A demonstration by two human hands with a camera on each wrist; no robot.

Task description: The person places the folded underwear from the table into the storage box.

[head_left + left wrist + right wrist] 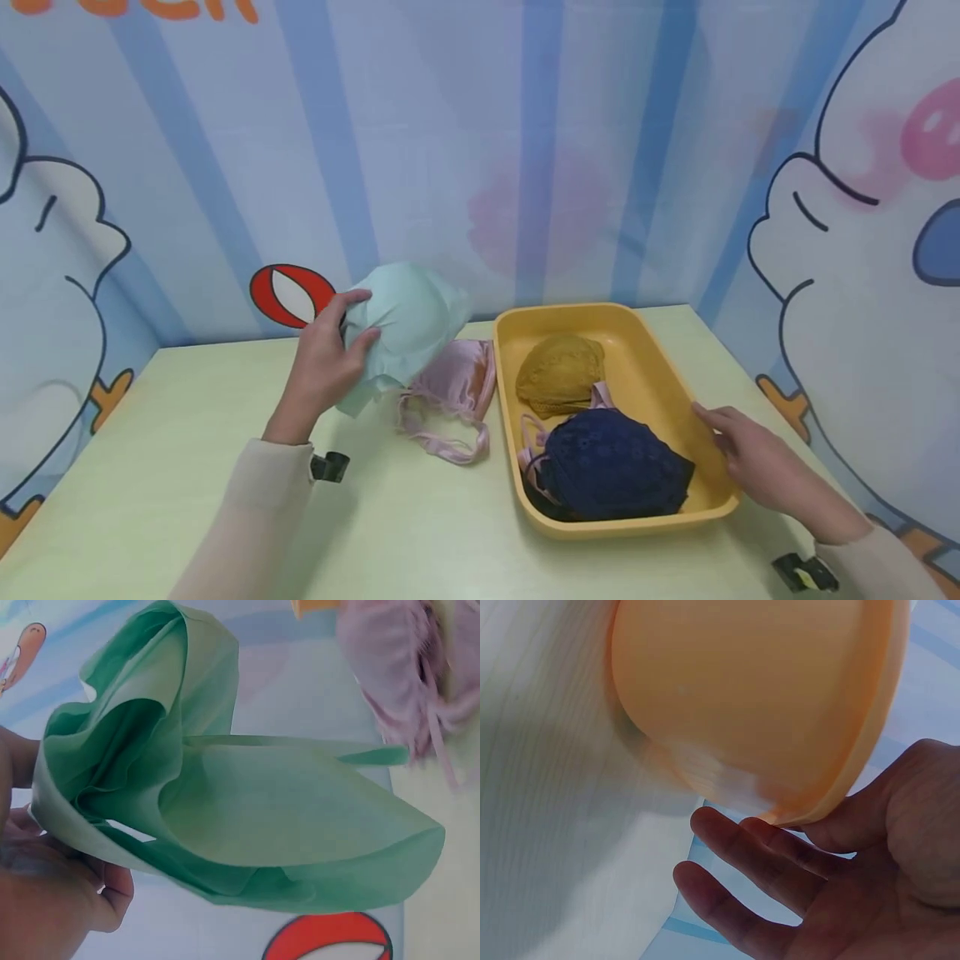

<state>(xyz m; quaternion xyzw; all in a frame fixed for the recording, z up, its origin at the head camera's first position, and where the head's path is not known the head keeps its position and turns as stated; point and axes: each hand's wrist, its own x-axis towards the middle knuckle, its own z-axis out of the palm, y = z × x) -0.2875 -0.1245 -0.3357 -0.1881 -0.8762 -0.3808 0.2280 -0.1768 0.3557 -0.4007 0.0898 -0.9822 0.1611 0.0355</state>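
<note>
My left hand (318, 367) grips a mint-green bra (408, 321) above the table, thumb on the near side. In the left wrist view the bra (300, 802) hangs folded, its cups bent open. Below and beside it a pink bra (450, 379) lies against the left wall of a yellow tray (656, 375). My right hand (772, 462) pinches that tray's right rim; in the right wrist view two fingers (735, 900) stand away from the tray wall (742, 690). Inside the tray are a mustard bra (558, 375) and, nearer me, a navy bra (615, 462).
Pink straps (528, 433) stick out at the left of the navy bra. A pale green tabletop (202, 467) carries everything. Behind it and at both sides stands a blue-striped printed backdrop (420, 150) with cartoon figures.
</note>
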